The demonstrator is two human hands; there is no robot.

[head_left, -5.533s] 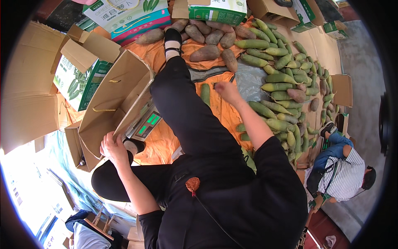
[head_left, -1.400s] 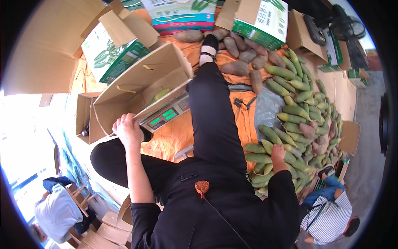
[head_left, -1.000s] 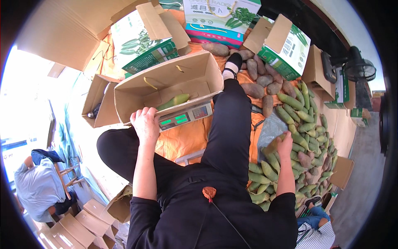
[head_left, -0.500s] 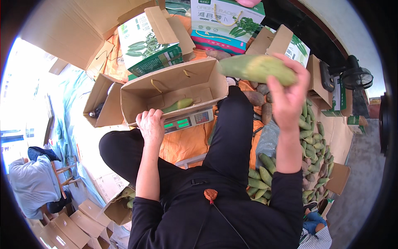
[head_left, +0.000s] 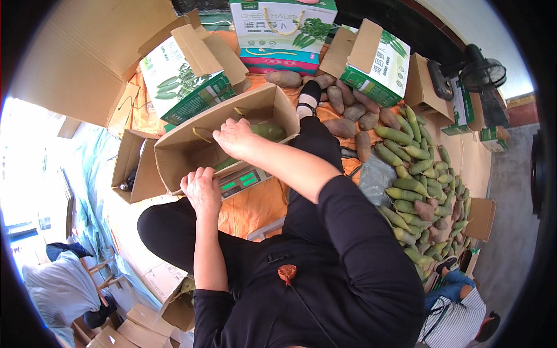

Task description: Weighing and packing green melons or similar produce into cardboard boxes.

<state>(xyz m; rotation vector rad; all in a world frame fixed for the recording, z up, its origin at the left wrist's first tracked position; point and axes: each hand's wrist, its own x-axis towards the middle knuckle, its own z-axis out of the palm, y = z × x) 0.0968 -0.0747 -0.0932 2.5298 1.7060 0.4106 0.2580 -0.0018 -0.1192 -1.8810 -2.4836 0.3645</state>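
Observation:
An open cardboard box [head_left: 174, 159] with yellow cord handles sits tilted in front of me on a digital scale [head_left: 246, 178] with green-lit displays. My left hand [head_left: 202, 188] is closed over its near rim, fingers curled inside. Across my body, my right hand [head_left: 237, 139] reaches into the box, fingers bent round a thick green radish [head_left: 270, 131]. The hand covers part of that radish. Lower down, along the near wall, lies another green radish [head_left: 225, 163], partly hidden by my right forearm.
Green radishes [head_left: 412, 185] are heaped at my right, with reddish-brown roots [head_left: 348, 111] beyond my foot. Printed cartons [head_left: 180, 78] stand at the back. A small black fan [head_left: 484, 72] is at far right. Another person [head_left: 458, 313] shows at lower right.
My right hand has brought the green radish from the right, above the pile, leftward and down into the box. My left hand stays on the rim. The whole view has shifted somewhat.

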